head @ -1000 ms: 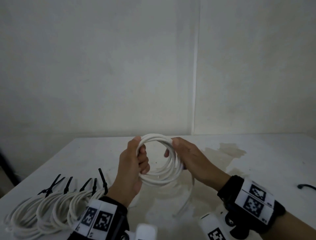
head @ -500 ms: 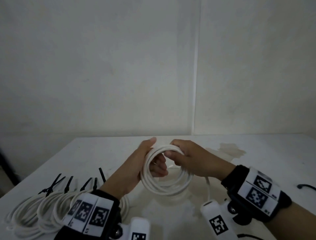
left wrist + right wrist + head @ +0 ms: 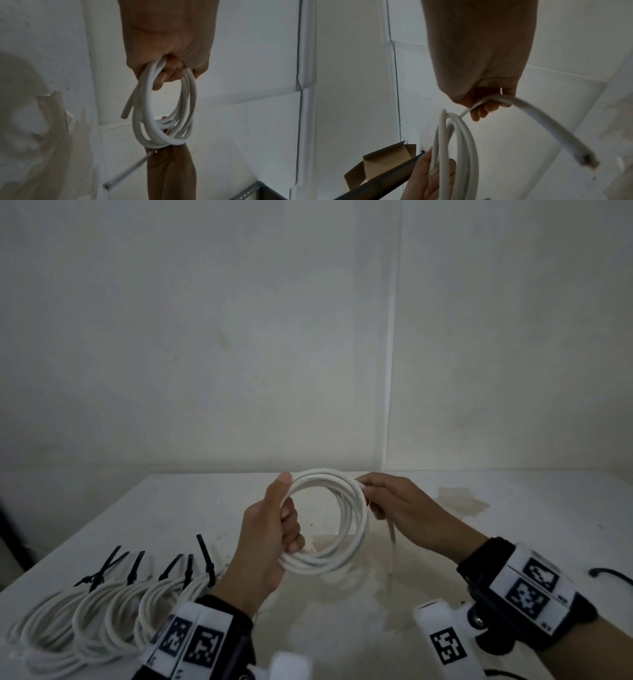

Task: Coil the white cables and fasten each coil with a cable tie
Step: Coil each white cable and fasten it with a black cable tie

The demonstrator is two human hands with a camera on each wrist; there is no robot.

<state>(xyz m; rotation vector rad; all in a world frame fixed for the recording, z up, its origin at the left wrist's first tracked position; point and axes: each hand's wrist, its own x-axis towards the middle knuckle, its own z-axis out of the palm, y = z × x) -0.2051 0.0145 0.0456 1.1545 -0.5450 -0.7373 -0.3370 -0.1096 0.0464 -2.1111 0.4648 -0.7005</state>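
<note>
White table (image 3: 513, 542) carries tied coils (image 3: 102, 611) at near left, partly cut off by the frame. Above mid-table, left hand (image 3: 263, 542) grips the white cable coil (image 3: 342, 556); right hand (image 3: 407, 511) pinches its loose tail, fingertips hidden.

Smooth matt plastic white cable (image 3: 346, 508); stained matt table (image 3: 513, 529); brown cardboard box (image 3: 385, 159).

White table (image 3: 178, 508) bears tied cable coils (image 3: 102, 621), perhaps a stain (image 3: 462, 501)
</note>
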